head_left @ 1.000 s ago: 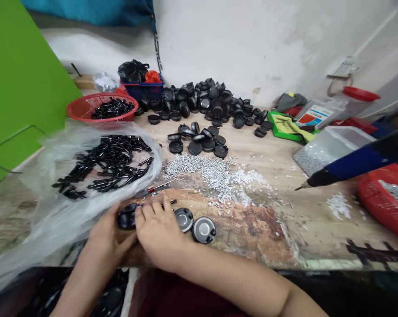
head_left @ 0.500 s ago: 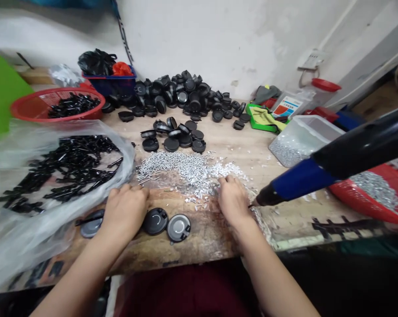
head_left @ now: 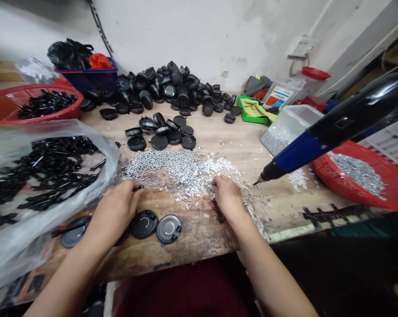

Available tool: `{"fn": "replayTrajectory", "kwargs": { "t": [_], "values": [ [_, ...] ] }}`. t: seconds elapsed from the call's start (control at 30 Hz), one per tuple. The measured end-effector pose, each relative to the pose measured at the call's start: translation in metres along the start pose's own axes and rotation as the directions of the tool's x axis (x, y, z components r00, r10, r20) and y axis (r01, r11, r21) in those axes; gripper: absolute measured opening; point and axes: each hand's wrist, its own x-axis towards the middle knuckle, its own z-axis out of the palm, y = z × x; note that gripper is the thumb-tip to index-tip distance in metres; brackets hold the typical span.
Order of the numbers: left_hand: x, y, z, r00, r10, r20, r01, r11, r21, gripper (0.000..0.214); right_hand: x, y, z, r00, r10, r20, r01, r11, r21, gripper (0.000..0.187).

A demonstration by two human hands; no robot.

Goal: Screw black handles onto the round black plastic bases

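Right hand [head_left: 228,197] half-curled at the edge of spilled silver screws [head_left: 179,168] (any grip unclear on either hand); left hand [head_left: 115,207] loosely cupped, a round black cap [head_left: 144,224] just to its right.

We're at a wooden workbench [head_left: 225,132] pushed against a white plaster wall [head_left: 199,35]. The wall is scuffed and patchy, with grey marks low down near the bench. Top left, a dark striped cord [head_left: 99,26] runs down the wall. Upper right we have a wall-mounted electrical outlet plate [head_left: 302,46] with a thin loop of cable [head_left: 294,66] hanging under it. Further right there's a grey panel [head_left: 339,66] along the wall, with a pale cable [head_left: 360,59] running across it. Bench top is worn and stained, darkest along the front edge [head_left: 186,259]. We get soft, even light, with only weak shadows on the wall.
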Motion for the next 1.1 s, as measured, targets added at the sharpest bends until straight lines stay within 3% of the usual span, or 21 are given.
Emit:
{"fn": "replayTrajectory", "kwargs": {
  "t": [0.1,0.23,0.4,0.57,0.87,1.1],
  "values": [
    [-0.003,0.021,0.002,0.98,-0.176,-0.091,0.14,0.939,-0.316,0.027,-0.002,0.0,0.0,0.999,-0.042,-0.034,0.042,0.999,0.01,0.016],
    [-0.009,0.051,0.01,0.982,-0.174,-0.077,0.088,0.774,-0.627,0.021,0.002,-0.001,-0.001,0.995,-0.083,-0.047,0.083,0.996,0.018,0.015],
    [-0.011,0.08,0.021,0.972,-0.16,0.172,0.219,0.346,-0.912,0.021,0.011,0.005,0.001,0.995,-0.097,-0.028,0.098,0.995,0.023,0.016],
    [-0.012,0.092,0.029,0.936,-0.118,0.333,0.346,0.111,-0.932,0.024,0.013,0.011,0.002,0.993,-0.121,0.001,0.121,0.992,0.044,0.013],
    [-0.014,0.098,0.027,0.906,-0.098,0.412,0.415,0.013,-0.91,0.023,0.021,0.002,-0.008,0.986,-0.167,0.021,0.163,0.978,0.13,0.019],
    [-0.018,0.091,0.018,0.888,-0.032,0.458,0.447,-0.168,-0.878,0.016,0.005,-0.007,-0.002,0.974,-0.167,-0.151,0.216,0.881,0.42,0.021]
  ]
}}
